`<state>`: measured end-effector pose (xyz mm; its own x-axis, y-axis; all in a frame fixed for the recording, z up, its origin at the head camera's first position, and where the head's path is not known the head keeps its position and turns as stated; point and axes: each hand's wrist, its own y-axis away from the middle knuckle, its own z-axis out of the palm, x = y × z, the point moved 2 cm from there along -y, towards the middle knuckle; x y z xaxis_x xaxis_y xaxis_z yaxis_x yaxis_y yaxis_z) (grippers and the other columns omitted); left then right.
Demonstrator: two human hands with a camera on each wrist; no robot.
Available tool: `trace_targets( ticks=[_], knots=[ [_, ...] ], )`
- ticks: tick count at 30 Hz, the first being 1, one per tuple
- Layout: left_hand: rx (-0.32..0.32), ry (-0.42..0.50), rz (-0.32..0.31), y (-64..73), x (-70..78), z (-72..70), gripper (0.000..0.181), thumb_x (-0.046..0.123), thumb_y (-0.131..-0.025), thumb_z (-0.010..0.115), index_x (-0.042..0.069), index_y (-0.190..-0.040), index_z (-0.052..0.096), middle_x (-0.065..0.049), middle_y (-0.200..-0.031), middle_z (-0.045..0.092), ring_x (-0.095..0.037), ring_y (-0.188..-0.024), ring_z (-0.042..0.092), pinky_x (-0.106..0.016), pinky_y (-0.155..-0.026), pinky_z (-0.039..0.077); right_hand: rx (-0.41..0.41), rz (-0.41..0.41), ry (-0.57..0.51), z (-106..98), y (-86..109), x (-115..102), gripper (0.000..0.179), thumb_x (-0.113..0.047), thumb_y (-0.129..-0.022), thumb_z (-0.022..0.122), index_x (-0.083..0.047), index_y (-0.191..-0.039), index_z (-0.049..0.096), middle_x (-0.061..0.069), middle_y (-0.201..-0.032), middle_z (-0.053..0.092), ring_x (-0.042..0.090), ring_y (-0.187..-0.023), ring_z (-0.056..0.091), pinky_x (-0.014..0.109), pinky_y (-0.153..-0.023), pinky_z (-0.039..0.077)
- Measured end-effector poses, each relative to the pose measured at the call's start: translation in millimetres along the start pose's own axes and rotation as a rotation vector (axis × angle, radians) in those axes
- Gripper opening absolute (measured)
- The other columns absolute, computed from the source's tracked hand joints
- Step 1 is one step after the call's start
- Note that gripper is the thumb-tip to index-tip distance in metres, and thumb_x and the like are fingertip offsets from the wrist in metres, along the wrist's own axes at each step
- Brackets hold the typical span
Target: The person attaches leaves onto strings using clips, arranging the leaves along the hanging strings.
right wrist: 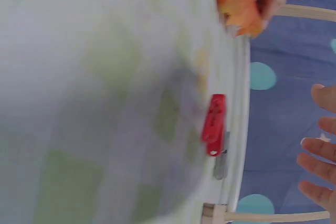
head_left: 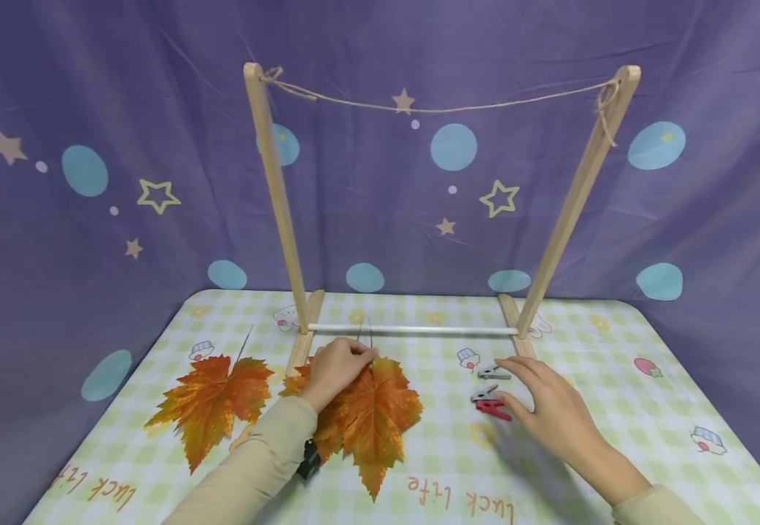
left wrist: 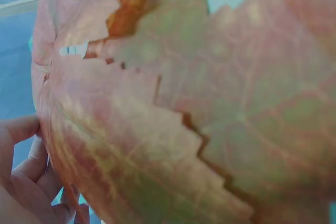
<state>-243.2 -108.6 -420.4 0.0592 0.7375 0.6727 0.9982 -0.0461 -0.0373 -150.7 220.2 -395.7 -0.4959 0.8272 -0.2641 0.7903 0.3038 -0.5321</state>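
Note:
My left hand [head_left: 340,370] pinches an orange artificial maple leaf [head_left: 375,419] near the base of its stem. A second leaf [head_left: 296,380] shows partly behind that hand, overlapped by the first. In the left wrist view, leaf surface [left wrist: 121,129] fills most of the picture, with my fingers [left wrist: 34,166] at its edge. My right hand [head_left: 553,408] hovers at the clothespins, thumb and fingers spread apart with nothing between them. Near its fingertips lie a red clothespin [head_left: 494,410] and grey clothespins [head_left: 494,375].
Another maple leaf [head_left: 216,397] lies on the left of the checked tablecloth [head_left: 446,452]. Behind the hands stands a wooden frame [head_left: 278,197] with a sagging twine [head_left: 439,110] tied between its posts and a white rod [head_left: 413,330] low down. A purple curtain [head_left: 380,189] hangs behind.

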Motion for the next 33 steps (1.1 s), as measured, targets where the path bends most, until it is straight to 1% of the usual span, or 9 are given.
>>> trace_targets(
  ticks=[3, 5, 8, 12, 16, 19, 25, 29, 33],
  knots=[
    [-0.011, 0.035, 0.000, 3.5, -0.2, -2.2, 0.019, 0.039, -0.092, 0.070, 0.024, -0.088, 0.080, 0.009, -0.087, 0.073, -0.013, -0.078, 0.065, -0.040, -0.081, 0.049, -0.026, -0.005, -0.006, 1.4, 5.3, 3.8, 0.048, -0.023, -0.082, 0.082, -0.013, -0.126, 0.066, 0.005, -0.121, 0.065, 0.031, -0.107, 0.064, 0.051, -0.080, 0.053],
    [-0.015, 0.064, -0.002, 5.7, -0.2, -3.6, 0.019, 0.040, -0.091, 0.071, 0.024, -0.088, 0.080, 0.009, -0.087, 0.072, -0.011, -0.074, 0.063, -0.036, -0.071, 0.050, -0.047, 0.009, -0.020, 2.5, 8.4, 5.9, 0.046, -0.022, -0.082, 0.083, -0.015, -0.124, 0.067, 0.004, -0.119, 0.065, 0.030, -0.105, 0.065, 0.050, -0.077, 0.055],
    [-0.008, 0.111, 0.008, 8.8, 0.0, -6.1, 0.020, 0.041, -0.091, 0.071, 0.024, -0.090, 0.080, 0.009, -0.087, 0.072, -0.010, -0.071, 0.061, -0.032, -0.065, 0.047, -0.079, 0.054, -0.044, 4.1, 12.9, 8.6, 0.045, -0.020, -0.080, 0.084, -0.015, -0.122, 0.068, 0.001, -0.117, 0.065, 0.029, -0.102, 0.066, 0.048, -0.072, 0.056],
    [0.008, 0.175, 0.031, 13.1, 2.6, -9.7, 0.020, 0.041, -0.090, 0.072, 0.023, -0.092, 0.080, 0.008, -0.088, 0.073, -0.012, -0.067, 0.058, -0.031, -0.061, 0.043, -0.128, 0.152, -0.090, 5.9, 17.6, 12.4, 0.041, -0.019, -0.080, 0.085, -0.015, -0.118, 0.070, 0.000, -0.111, 0.067, 0.024, -0.098, 0.066, 0.046, -0.071, 0.055],
    [0.010, 0.205, 0.047, 17.1, 6.3, -11.9, 0.020, 0.039, -0.090, 0.073, 0.022, -0.095, 0.080, 0.007, -0.088, 0.073, -0.012, -0.069, 0.059, -0.031, -0.059, 0.044, -0.202, 0.255, -0.148, 7.5, 20.6, 17.1, 0.036, -0.024, -0.082, 0.083, -0.015, -0.115, 0.071, -0.001, -0.105, 0.067, 0.022, -0.095, 0.065, 0.047, -0.072, 0.052],
    [0.011, 0.205, 0.052, 19.0, 7.9, -12.2, 0.021, 0.040, -0.090, 0.074, 0.022, -0.098, 0.079, 0.007, -0.089, 0.073, -0.010, -0.074, 0.063, -0.031, -0.062, 0.047, -0.250, 0.294, -0.170, 9.7, 22.8, 21.2, 0.033, -0.025, -0.081, 0.083, -0.017, -0.111, 0.071, -0.001, -0.104, 0.067, 0.022, -0.094, 0.064, 0.046, -0.071, 0.052],
    [0.031, 0.195, 0.068, 20.6, 10.1, -13.0, 0.018, 0.038, -0.090, 0.074, 0.022, -0.099, 0.078, 0.008, -0.092, 0.073, -0.013, -0.086, 0.066, -0.032, -0.069, 0.051, -0.294, 0.302, -0.182, 18.3, 26.2, 28.7, 0.033, -0.023, -0.079, 0.085, -0.019, -0.108, 0.069, -0.002, -0.099, 0.065, 0.020, -0.091, 0.063, 0.045, -0.073, 0.051],
    [0.041, 0.195, 0.087, 21.7, 10.9, -12.8, 0.018, 0.037, -0.090, 0.074, 0.022, -0.100, 0.077, 0.007, -0.094, 0.072, -0.015, -0.089, 0.066, -0.033, -0.070, 0.052, -0.310, 0.301, -0.186, 24.3, 27.2, 31.6, 0.034, -0.023, -0.077, 0.086, -0.019, -0.107, 0.070, -0.004, -0.101, 0.064, 0.020, -0.092, 0.063, 0.045, -0.075, 0.052],
    [0.044, 0.201, 0.090, 22.7, 11.3, -12.3, 0.019, 0.037, -0.091, 0.073, 0.022, -0.102, 0.075, 0.009, -0.092, 0.071, -0.015, -0.089, 0.066, -0.034, -0.072, 0.052, -0.317, 0.287, -0.172, 28.8, 25.4, 32.7, 0.032, -0.022, -0.077, 0.086, -0.019, -0.106, 0.072, -0.007, -0.103, 0.064, 0.019, -0.093, 0.063, 0.044, -0.076, 0.053]
  ],
)
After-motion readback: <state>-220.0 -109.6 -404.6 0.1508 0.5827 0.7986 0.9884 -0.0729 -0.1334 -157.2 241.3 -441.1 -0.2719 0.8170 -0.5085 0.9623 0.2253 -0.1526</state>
